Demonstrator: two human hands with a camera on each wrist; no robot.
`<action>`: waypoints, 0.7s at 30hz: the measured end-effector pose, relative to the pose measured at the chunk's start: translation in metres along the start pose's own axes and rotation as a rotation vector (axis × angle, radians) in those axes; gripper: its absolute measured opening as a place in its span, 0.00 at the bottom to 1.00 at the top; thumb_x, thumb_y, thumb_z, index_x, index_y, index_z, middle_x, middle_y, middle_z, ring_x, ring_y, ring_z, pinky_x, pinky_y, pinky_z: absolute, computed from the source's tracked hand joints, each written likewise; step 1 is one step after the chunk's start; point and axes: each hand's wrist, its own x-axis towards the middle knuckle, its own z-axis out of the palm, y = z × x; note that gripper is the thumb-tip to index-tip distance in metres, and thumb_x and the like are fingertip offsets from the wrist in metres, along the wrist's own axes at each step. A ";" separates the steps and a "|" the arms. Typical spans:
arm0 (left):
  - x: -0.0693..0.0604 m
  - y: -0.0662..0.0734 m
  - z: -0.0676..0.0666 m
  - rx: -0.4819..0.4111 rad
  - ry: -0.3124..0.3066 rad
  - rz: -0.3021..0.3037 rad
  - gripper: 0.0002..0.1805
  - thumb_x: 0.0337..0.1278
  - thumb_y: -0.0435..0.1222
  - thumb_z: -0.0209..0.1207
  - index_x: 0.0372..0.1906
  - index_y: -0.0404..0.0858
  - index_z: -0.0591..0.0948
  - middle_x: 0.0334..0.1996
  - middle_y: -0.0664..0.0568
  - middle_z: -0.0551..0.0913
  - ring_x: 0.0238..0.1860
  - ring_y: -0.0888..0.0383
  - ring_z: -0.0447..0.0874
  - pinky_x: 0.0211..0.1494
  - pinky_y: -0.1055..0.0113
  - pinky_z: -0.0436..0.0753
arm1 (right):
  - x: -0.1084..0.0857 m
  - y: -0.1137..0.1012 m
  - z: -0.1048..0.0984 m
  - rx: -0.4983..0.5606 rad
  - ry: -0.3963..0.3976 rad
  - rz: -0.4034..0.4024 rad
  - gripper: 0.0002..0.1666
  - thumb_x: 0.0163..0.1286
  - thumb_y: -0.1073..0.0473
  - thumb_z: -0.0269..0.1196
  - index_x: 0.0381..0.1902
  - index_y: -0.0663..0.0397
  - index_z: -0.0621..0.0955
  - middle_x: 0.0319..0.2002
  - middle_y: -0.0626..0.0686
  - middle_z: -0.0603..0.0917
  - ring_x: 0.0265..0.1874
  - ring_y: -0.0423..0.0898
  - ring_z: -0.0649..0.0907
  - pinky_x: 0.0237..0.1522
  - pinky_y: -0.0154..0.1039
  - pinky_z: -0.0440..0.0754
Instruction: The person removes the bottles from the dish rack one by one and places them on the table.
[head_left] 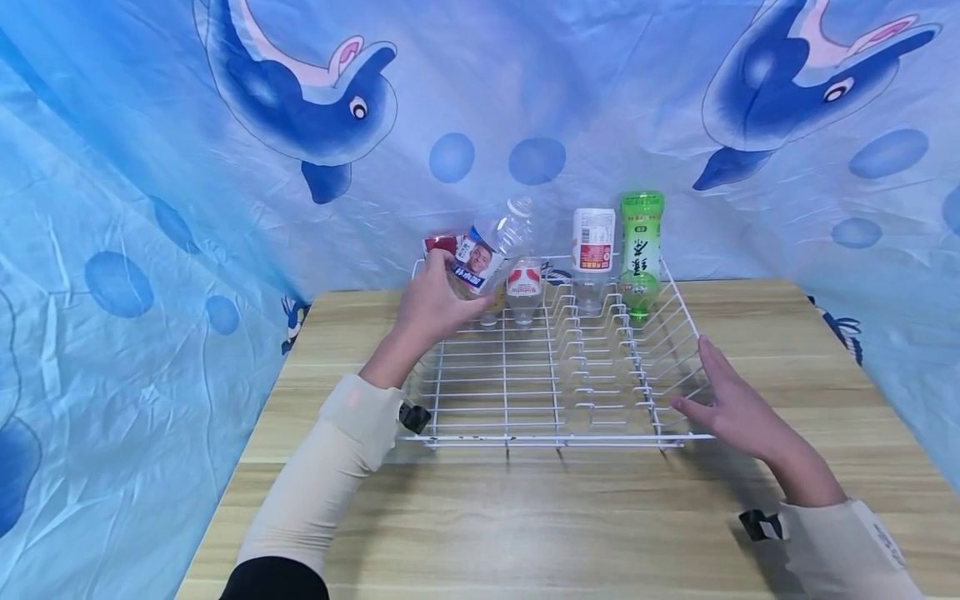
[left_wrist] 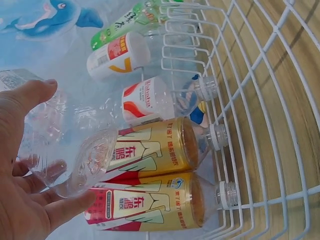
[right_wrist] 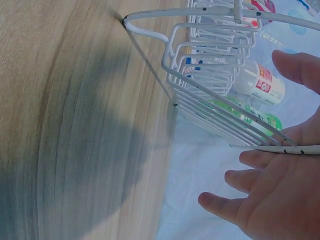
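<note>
My left hand [head_left: 435,308] grips a clear plastic bottle [head_left: 477,260] with a blue label, tilted above the back left of a white wire dish rack [head_left: 555,439]. In the left wrist view, thumb and fingers curl round the clear bottle [left_wrist: 60,140]. Neck down along the rack's back stand two yellow-and-red bottles [left_wrist: 162,145], a small bottle with a red-and-white label [head_left: 523,279], a white-sleeved bottle [head_left: 595,240] and a green tea bottle [head_left: 641,242]. My right hand [head_left: 738,408] rests on the rack's right rim, its fingers fairly straight.
The rack stands on a wooden table [head_left: 465,517]. Behind and beside it hangs a blue curtain [head_left: 480,108] with dolphins on it. Wire dividers [head_left: 592,375] run along the rack's right half.
</note>
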 end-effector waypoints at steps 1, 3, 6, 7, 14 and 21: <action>0.000 0.000 -0.001 -0.009 0.012 -0.004 0.49 0.41 0.54 0.78 0.63 0.35 0.65 0.53 0.41 0.77 0.49 0.46 0.78 0.50 0.51 0.82 | 0.000 0.000 0.000 0.000 -0.002 0.001 0.63 0.72 0.49 0.64 0.78 0.64 0.31 0.78 0.70 0.32 0.76 0.72 0.40 0.71 0.70 0.43; 0.000 -0.002 -0.003 -0.030 0.033 -0.005 0.49 0.41 0.54 0.78 0.64 0.36 0.65 0.54 0.43 0.77 0.50 0.47 0.78 0.51 0.51 0.82 | 0.000 0.000 0.000 0.003 -0.008 0.002 0.63 0.72 0.49 0.64 0.78 0.63 0.31 0.78 0.70 0.32 0.75 0.72 0.40 0.71 0.70 0.43; 0.001 -0.006 -0.007 -0.053 0.055 -0.008 0.51 0.41 0.55 0.78 0.66 0.37 0.64 0.54 0.45 0.77 0.50 0.48 0.79 0.51 0.51 0.82 | 0.000 0.000 0.001 0.004 -0.008 0.002 0.63 0.72 0.49 0.64 0.78 0.63 0.30 0.78 0.70 0.32 0.75 0.72 0.39 0.71 0.70 0.42; 0.000 -0.007 -0.008 -0.058 0.054 -0.018 0.51 0.41 0.55 0.78 0.66 0.38 0.64 0.54 0.46 0.76 0.50 0.49 0.79 0.51 0.51 0.82 | 0.000 0.000 0.001 0.004 -0.009 0.002 0.63 0.72 0.48 0.64 0.78 0.63 0.30 0.78 0.70 0.32 0.75 0.72 0.39 0.71 0.70 0.42; -0.004 -0.019 -0.017 -0.076 0.059 -0.092 0.51 0.41 0.57 0.77 0.64 0.36 0.65 0.52 0.44 0.77 0.49 0.47 0.79 0.49 0.50 0.82 | 0.000 0.001 0.001 -0.001 -0.010 0.008 0.63 0.73 0.46 0.63 0.78 0.62 0.30 0.78 0.70 0.31 0.75 0.72 0.39 0.71 0.71 0.42; -0.006 -0.029 -0.028 -0.122 0.074 -0.145 0.51 0.41 0.58 0.77 0.64 0.37 0.64 0.51 0.44 0.77 0.47 0.48 0.78 0.47 0.51 0.81 | -0.001 0.003 0.001 0.008 -0.001 -0.015 0.63 0.73 0.47 0.63 0.78 0.62 0.30 0.78 0.70 0.32 0.75 0.72 0.39 0.71 0.71 0.41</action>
